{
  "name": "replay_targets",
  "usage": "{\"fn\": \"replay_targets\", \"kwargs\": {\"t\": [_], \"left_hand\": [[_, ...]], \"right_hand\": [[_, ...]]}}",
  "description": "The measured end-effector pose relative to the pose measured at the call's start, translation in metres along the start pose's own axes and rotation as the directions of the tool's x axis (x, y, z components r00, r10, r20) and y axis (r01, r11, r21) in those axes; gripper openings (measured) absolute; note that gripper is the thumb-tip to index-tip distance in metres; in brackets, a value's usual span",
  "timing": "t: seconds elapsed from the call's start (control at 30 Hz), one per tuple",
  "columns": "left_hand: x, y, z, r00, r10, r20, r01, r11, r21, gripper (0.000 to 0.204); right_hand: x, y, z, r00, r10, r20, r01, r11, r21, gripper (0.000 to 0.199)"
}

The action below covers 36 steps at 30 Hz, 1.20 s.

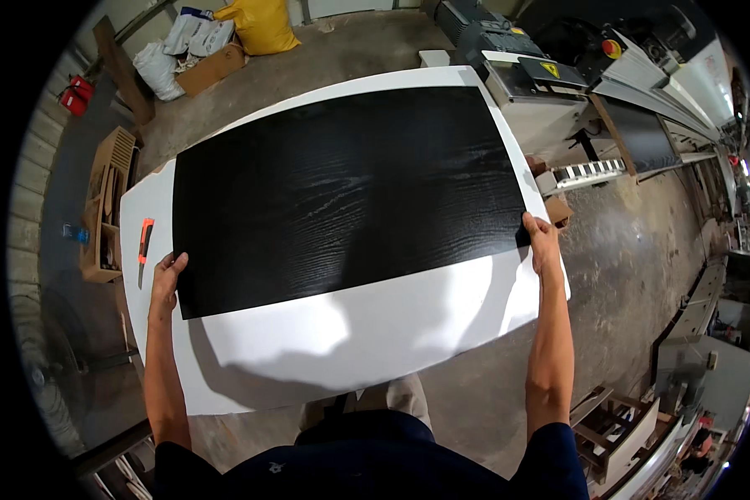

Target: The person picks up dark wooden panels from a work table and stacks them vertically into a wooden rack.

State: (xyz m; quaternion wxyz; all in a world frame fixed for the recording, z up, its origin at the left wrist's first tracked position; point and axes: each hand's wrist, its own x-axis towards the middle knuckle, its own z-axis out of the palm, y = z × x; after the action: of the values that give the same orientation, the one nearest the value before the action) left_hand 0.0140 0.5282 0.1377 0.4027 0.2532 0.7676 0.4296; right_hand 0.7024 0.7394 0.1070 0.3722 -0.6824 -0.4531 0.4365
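Workshop concrete floor (pixel 633 242) surrounds white table (pixel 350 333) bearing black panel (pixel 350 192).

One black panel (pixel 350 187), one white board (pixel 367 333), one orange knife (pixel 144 247)

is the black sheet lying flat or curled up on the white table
Flat. The black sheet lies spread out across the white table, no curled corners showing, with the left hand and right hand on its near corners.
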Motion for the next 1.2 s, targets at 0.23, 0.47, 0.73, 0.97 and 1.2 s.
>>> {"fn": "replay_targets", "kwargs": {"t": [0.23,0.47,0.73,0.97,1.2], "left_hand": [[-0.014,-0.019,-0.058,0.972,0.035,0.231,-0.052,0.997,0.064,0.042],[-0.034,-0.048,-0.108,0.929,-0.023,0.37,-0.016,0.995,0.103,0.045],[-0.044,-0.045,-0.146,0.9,-0.09,0.426,-0.024,0.967,0.255,0.045],[0.0,-0.019,-0.145,0.868,-0.225,0.443,0.036,0.918,0.396,0.047],[0.089,-0.039,-0.103,0.896,0.127,0.425,-0.165,0.985,0.055,0.072]], "right_hand": [[-0.175,0.067,-0.021,0.989,0.138,-0.043,-0.124,0.964,0.237,0.022],[-0.362,0.094,-0.016,0.932,0.336,-0.134,-0.255,0.874,0.414,0.022],[-0.524,0.152,0.008,0.915,0.399,-0.061,-0.308,0.788,0.533,0.014],[-0.586,0.156,0.039,0.931,0.358,0.065,-0.3,0.654,0.694,0.03],[-0.527,0.115,0.055,0.847,0.504,-0.169,-0.497,0.864,0.086,0.092]]}}
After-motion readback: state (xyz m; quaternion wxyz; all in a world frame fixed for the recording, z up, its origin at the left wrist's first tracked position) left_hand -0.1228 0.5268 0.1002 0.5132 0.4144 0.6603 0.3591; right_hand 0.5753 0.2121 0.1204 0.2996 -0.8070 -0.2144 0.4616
